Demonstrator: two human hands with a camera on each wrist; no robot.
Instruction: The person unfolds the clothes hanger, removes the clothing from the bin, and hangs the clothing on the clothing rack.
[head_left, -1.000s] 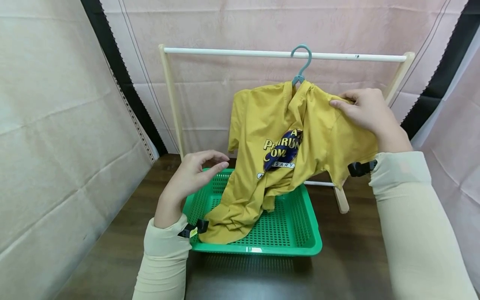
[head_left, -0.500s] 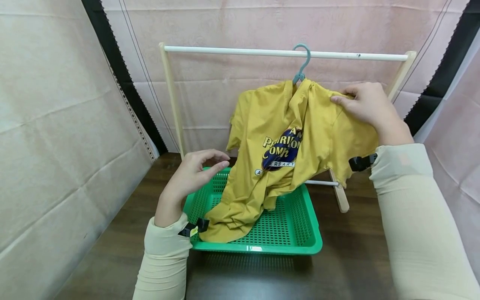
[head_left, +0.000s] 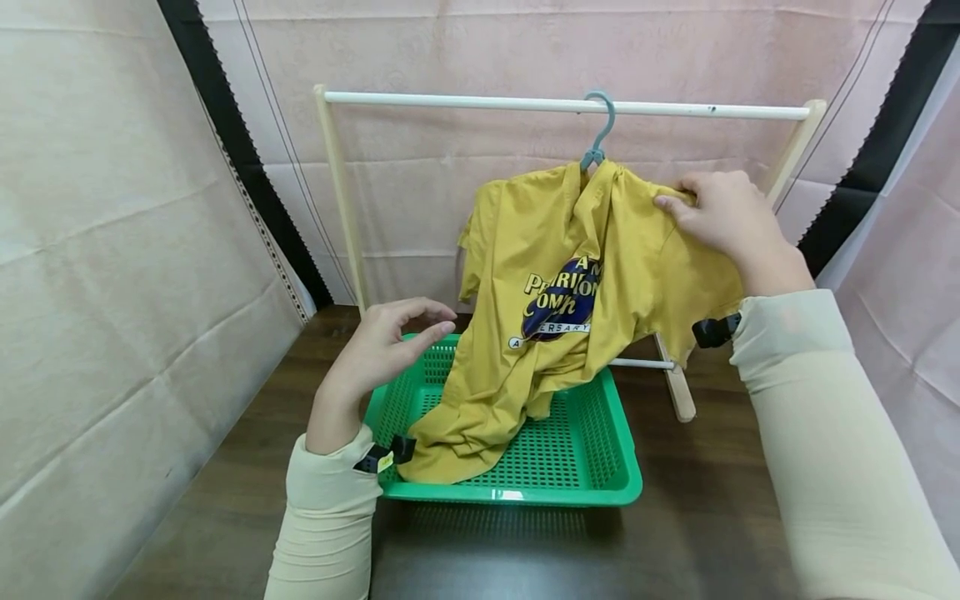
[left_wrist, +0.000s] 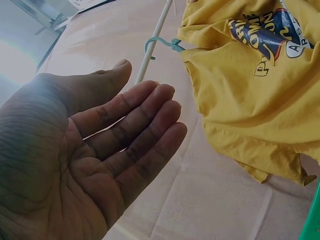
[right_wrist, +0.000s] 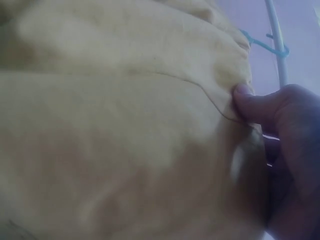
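A yellow T-shirt with a dark blue printed logo hangs from a teal hanger hooked over the rack's white rail. Its lower end lies bunched in a green basket. My right hand pinches the shirt at the right shoulder, thumb in front; the right wrist view shows the thumb at the shoulder seam. To the left of the shirt, above the basket's left side, my left hand holds nothing. In the left wrist view its fingers are loosely bent, apart from the cloth.
The clothes rack has a white top rail, a pale left post and a wooden foot at the right. It stands on a dark wooden table. Pale cloth curtains enclose the sides and back.
Both hands keep nearly the same places, the right one still pinching the shoulder. The shirt's right sleeve has shifted slightly, and more of the printed lettering shows than a second ago.
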